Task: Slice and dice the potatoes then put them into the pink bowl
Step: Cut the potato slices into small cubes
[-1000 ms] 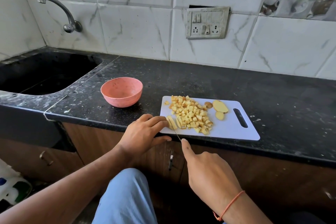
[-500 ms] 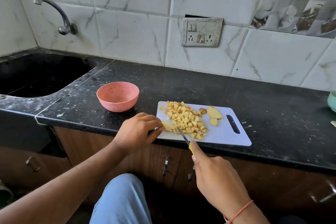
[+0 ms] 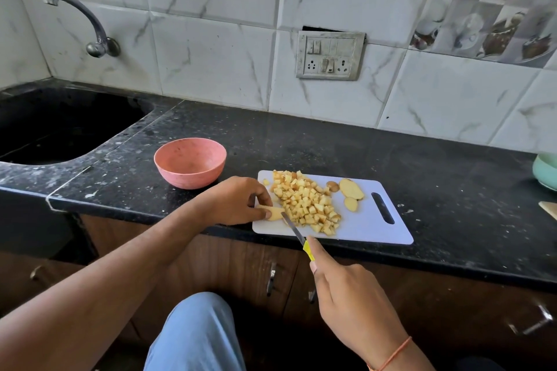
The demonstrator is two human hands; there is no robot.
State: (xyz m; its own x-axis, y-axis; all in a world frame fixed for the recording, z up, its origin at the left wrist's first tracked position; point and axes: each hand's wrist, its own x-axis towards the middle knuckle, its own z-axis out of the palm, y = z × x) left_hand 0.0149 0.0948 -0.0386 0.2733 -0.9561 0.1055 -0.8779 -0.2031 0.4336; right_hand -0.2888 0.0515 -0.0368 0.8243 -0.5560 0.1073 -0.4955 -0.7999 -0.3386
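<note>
A white plastic cutting board (image 3: 373, 220) lies at the front edge of the black speckled stone counter (image 3: 331, 144). On the board sits a big pile of small yellow potato cubes (image 3: 304, 202). Just to the right of the pile lie two flat potato slices (image 3: 351, 190) and a small brown end piece (image 3: 332, 186).

The left hand (image 3: 238, 200) rests at the left end of the board. Its fingers (image 3: 261, 190) are curled, and with the thumb they pinch a pale potato piece (image 3: 272, 214) and hold it down on the board. The right hand (image 3: 355, 307) grips a small knife with a yellow handle (image 3: 308, 250). Its fingers wrap the handle, and the pointing finger lies straight along the top. The thin blade touches the potato piece right beside the left thumb.

The round pink bowl (image 3: 190, 163) stands on the counter just left of the board, near the left hand. No potato shows inside it. A dark sink (image 3: 54, 126) is further left, with a metal tap (image 3: 90, 27) on the white tiled wall.
</note>
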